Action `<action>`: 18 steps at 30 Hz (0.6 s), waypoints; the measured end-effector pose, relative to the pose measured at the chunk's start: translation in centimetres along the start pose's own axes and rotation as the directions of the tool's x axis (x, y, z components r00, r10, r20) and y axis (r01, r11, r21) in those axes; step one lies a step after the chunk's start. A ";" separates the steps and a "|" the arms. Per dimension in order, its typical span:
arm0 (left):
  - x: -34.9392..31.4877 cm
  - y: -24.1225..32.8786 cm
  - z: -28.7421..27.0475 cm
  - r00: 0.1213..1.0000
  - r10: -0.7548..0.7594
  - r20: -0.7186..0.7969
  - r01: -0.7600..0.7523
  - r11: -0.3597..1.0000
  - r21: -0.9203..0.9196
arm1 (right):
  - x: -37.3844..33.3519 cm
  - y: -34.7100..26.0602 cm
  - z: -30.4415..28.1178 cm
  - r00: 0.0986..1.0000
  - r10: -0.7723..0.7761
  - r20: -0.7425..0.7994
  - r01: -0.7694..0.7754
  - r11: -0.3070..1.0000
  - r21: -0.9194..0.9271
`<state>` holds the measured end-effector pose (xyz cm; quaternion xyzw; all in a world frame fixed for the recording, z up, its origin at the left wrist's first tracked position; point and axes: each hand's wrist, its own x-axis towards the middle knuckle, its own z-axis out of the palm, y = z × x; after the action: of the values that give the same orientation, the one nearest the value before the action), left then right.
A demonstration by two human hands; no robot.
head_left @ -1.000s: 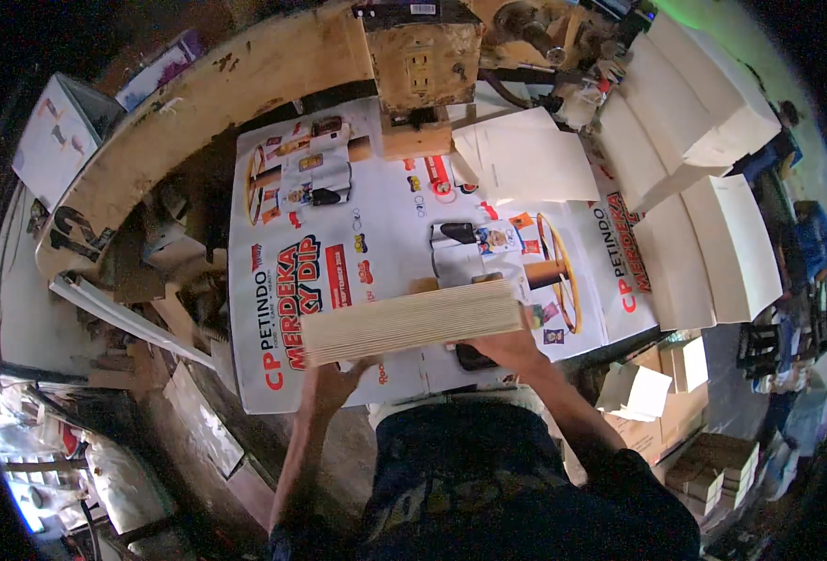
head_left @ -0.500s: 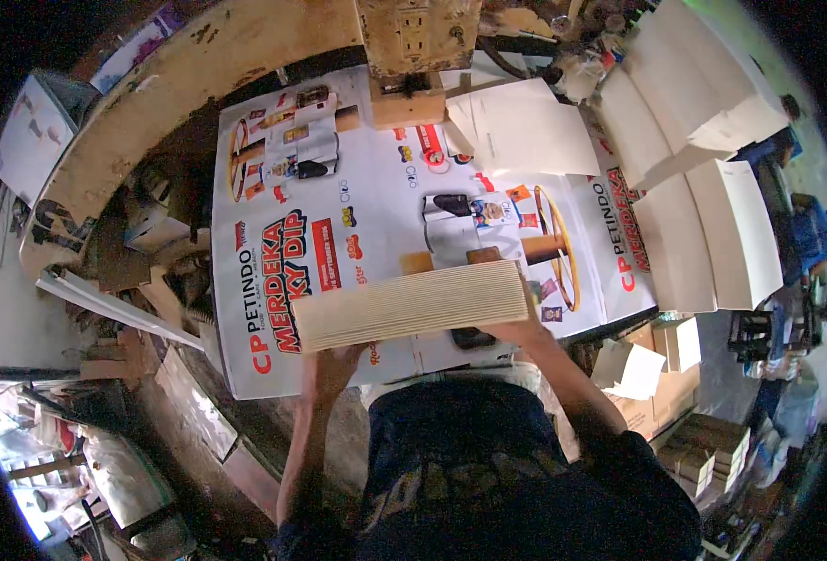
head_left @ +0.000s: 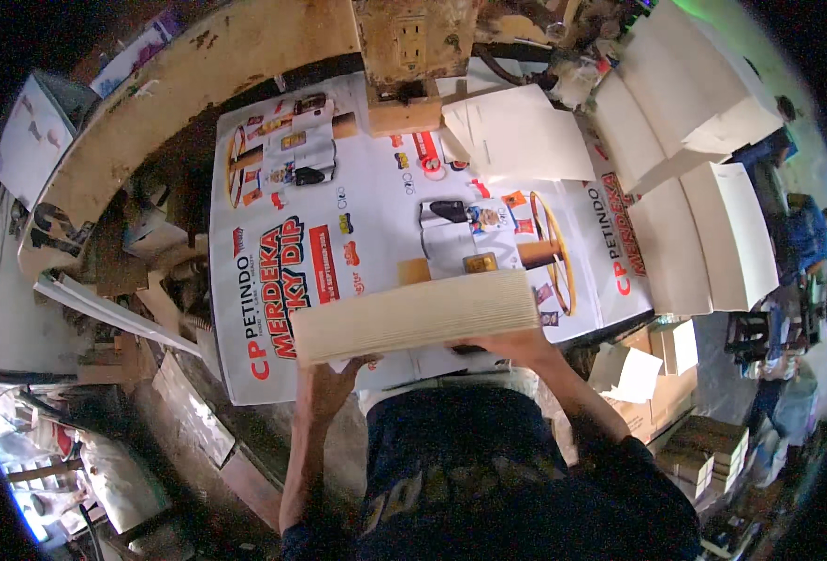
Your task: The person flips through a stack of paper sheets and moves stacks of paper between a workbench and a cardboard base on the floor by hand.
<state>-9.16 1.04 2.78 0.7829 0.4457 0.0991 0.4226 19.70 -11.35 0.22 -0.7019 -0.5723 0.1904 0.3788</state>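
Observation:
A thick stack of cream paper sheets (head_left: 418, 316) is held over the near edge of the printed banner on the table, its layered edges facing up toward me. My left hand (head_left: 334, 376) grips the stack's lower left end from beneath, its fingers partly hidden by the sheets. At the lower right end, my right hand (head_left: 518, 344) is closed on the same stack, with the fingers mostly behind it. Under the stack lies the white banner (head_left: 376, 215), printed with pictures and red lettering.
A worn machine (head_left: 409, 47) with a curved beam stands behind the banner. Loose cream sheets (head_left: 525, 136) lie near its base. Tall paper stacks (head_left: 703, 234) line the right side. Cartons (head_left: 652, 402) sit below them, and a person in blue (head_left: 811, 234) is at far right.
The stack has come slightly toward me and its right end now reaches a little farther right. Both hands have moved with it and keep their hold.

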 end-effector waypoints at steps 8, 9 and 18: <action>0.3 -6.6 3.3 0.933 0.345 -0.104 -0.237 0.805 0.544 | 0.1 -1.3 -0.2 0.980 -0.151 0.128 0.194 0.857 -0.477; 0.0 -3.0 1.5 0.966 0.224 -0.128 -0.215 0.973 0.082 | -0.6 -2.2 -1.7 0.979 -0.155 0.132 0.201 0.847 -0.493; -2.4 -0.7 -5.9 0.933 0.085 0.351 0.033 0.948 -0.318 | -2.3 -5.7 -3.3 0.857 0.186 0.481 -0.491 0.579 0.651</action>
<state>-14.17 2.75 6.46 0.7151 0.3282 0.0302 0.6164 17.66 -14.24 6.22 -0.5292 -0.3513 0.6058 0.4790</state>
